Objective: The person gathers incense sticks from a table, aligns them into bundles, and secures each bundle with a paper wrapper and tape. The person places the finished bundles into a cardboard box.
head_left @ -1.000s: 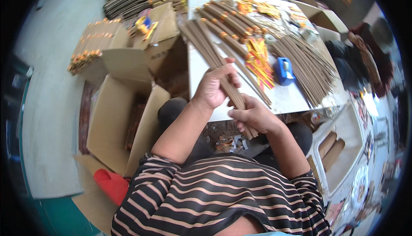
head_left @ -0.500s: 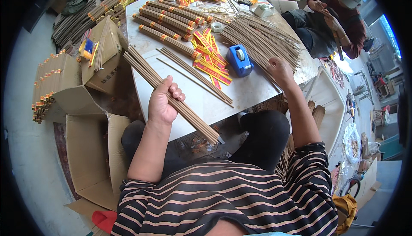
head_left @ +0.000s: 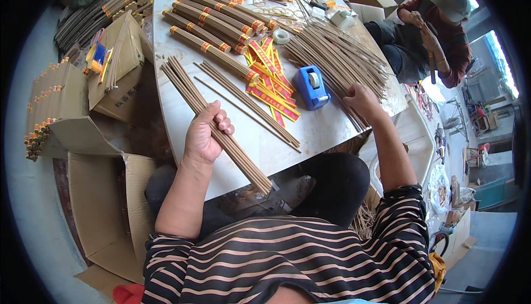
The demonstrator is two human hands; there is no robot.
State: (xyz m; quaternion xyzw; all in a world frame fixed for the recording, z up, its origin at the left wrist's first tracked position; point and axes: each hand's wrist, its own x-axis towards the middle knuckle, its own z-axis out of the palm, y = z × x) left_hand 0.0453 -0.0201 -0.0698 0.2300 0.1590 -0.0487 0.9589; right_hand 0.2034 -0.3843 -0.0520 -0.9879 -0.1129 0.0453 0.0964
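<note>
My left hand [head_left: 203,135] is closed around a bundle of brown incense sticks [head_left: 240,163], held at a slant over the table's near edge. My right hand [head_left: 362,102] is at the near end of a large loose pile of incense sticks [head_left: 337,55], fingers curled in a pinch on them; their tips are partly hidden. Between my hands several loose sticks [head_left: 249,102] lie on the white table [head_left: 221,179]. Beside them are red and yellow paper labels [head_left: 271,77] and a blue tape dispenser [head_left: 311,87].
Labelled incense bundles [head_left: 213,22] lie at the table's far left. A tape roll [head_left: 281,37] sits behind the dispenser. Open cardboard boxes [head_left: 99,193] stand at my left, near more stacked bundles [head_left: 47,105]. Another person [head_left: 437,33] sits at the far right, hands together.
The view has shifted slightly. The bundle in my left hand has turned a little steeper. My right hand remains at the loose pile, its fingers drawn closer together.
</note>
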